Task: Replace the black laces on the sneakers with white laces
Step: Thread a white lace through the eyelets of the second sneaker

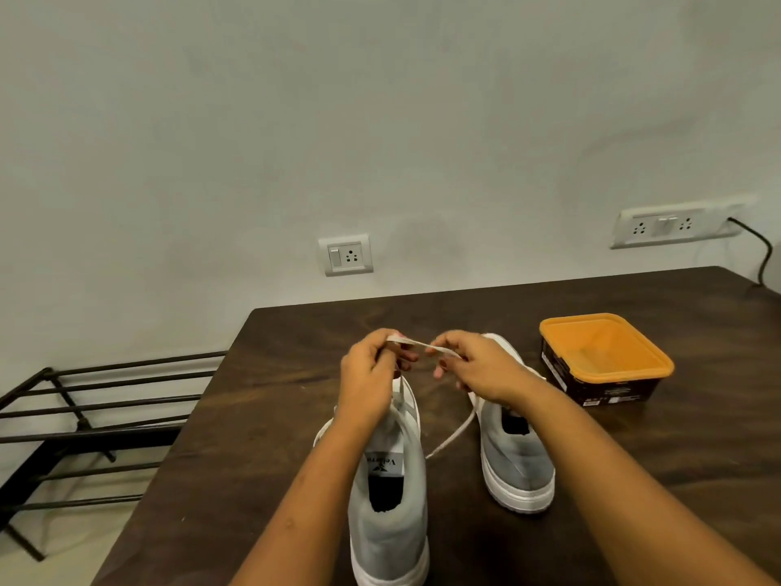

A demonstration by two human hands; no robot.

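Left grip [372, 370]: we see it just left of the frame's centre, fingers curled and pinching the white lace [416, 343] at its upper end.
Right grip [473, 365]: just right of centre, fingertips pinching the same lace, so a short stretch runs taut between our two hands.
White lace: from the left grip one strand drops to the front of the left sneaker [389, 522]. Another strand curves down through the gap between the shoes and touches the desk [634, 480] there.
Left sneaker: grey with a white sole, at lower centre, heel toward us and running off the bottom edge of the frame.
Right sneaker [517, 458]: to the right of the first, apart from it, toe hidden under our right hand.
Desk edges: the far edge lies against the wall [380, 120]. The left edge slants down to the lower left, with a band of bare wood between it and the left sneaker.
Open room: we have bare wood ahead of the hands up to the far edge, and a wide stretch at lower right.
Orange tub [604, 353]: at right of the frame, near the right sneaker but not touching it.
Shoe rack [84, 416]: black bars at the left, beyond the desk's left edge.
Wall socket [346, 255]: above the far edge, centre.
Socket strip [672, 226]: upper right, with a black cable [763, 255] dropping to the desk's far right corner.
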